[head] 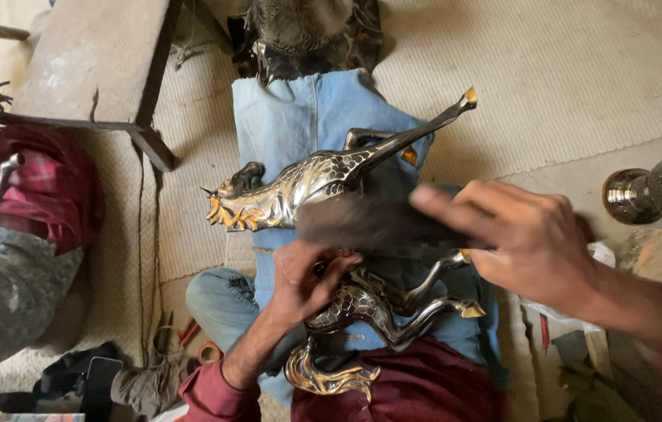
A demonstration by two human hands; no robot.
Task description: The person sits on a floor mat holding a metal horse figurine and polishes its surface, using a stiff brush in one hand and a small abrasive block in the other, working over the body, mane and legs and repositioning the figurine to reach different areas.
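Note:
A shiny silver horse figure (311,184) with gold mane, hooves and tail lies across my lap on a blue cloth (300,117). My left hand (304,281) grips the horse at its middle, near the hind legs (417,301). My right hand (530,238) holds a dark brush (370,223), blurred by motion, over the horse's body. The gold tail (327,379) curls down against my maroon garment (417,387).
A worn wooden bench (89,59) stands at upper left. Red checked cloth (38,184) and grey cloth lie at left. A dark metal piece (307,31) sits at top, a polished metal vase (655,191) at right. Small tools (182,336) lie on the woven mat.

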